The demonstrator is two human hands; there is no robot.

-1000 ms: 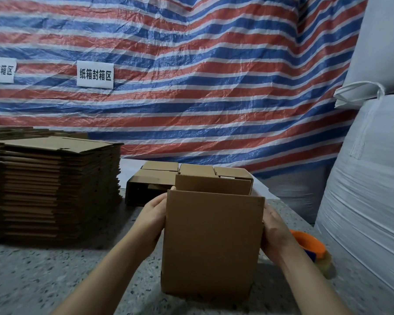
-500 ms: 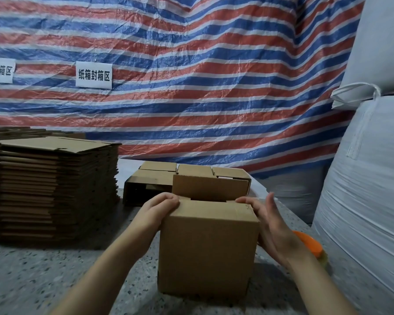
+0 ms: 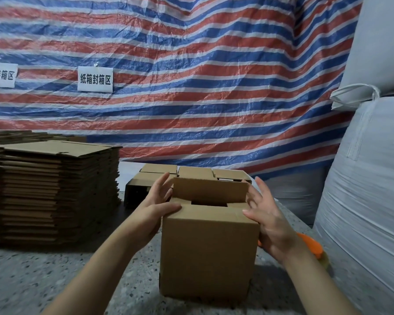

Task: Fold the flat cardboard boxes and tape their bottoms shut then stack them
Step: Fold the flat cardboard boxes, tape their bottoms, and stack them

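2 spread hands, your left hand (image 3: pixel 156 206) and right hand (image 3: pixel 267 214), flank the brown cardboard box (image 3: pixel 208 253) between them, thumbs pressing its near flap; release early and that flap could spring open.

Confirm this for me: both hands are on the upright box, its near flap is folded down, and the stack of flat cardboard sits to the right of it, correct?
Not quite. The head view shows the stack of flat cardboard left of the box, not right. The left hand and right hand are on it, near flap down.
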